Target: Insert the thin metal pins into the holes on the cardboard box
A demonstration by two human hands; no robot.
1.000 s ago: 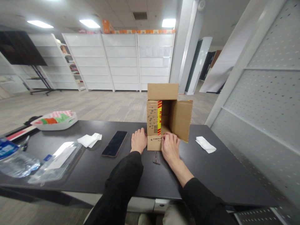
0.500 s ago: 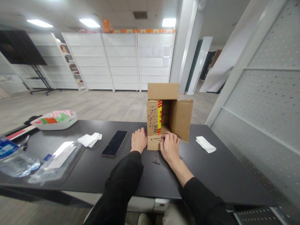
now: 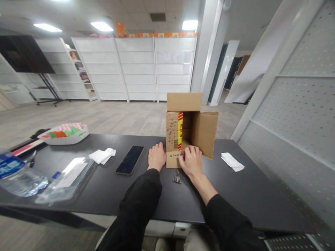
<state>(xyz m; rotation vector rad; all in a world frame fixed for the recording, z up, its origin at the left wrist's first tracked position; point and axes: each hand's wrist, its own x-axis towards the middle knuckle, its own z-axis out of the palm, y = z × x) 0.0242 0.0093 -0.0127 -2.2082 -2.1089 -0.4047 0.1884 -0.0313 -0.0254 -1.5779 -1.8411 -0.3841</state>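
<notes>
A cardboard box [image 3: 172,130] stands on the dark table with its front flaps spread and its inside partly showing. My left hand [image 3: 157,157] lies on the table against the box's left side, its fingers forward and slightly bent. At the lower flap, which has a row of small dark holes, my right hand [image 3: 193,161] has its fingers curled in a pinch. Whatever is between those fingertips is hidden. Several thin metal rods [image 3: 177,176], kind unclear, lie fanned out just in front of the flap. Grey round spots dot the box's left front panel.
Left of my hands lie a phone [image 3: 130,160], folded white tissue [image 3: 102,156], a clear plastic case [image 3: 68,179] and a water bottle [image 3: 19,177]. A white tray [image 3: 68,139] sits farther back. Another folded tissue [image 3: 232,162] is to the right, near a perforated panel [image 3: 295,115].
The whole view has shifted slightly, so everything appears a little farther right. My right fingers have moved slightly at the lower flap; my left hand stays beside the box.
</notes>
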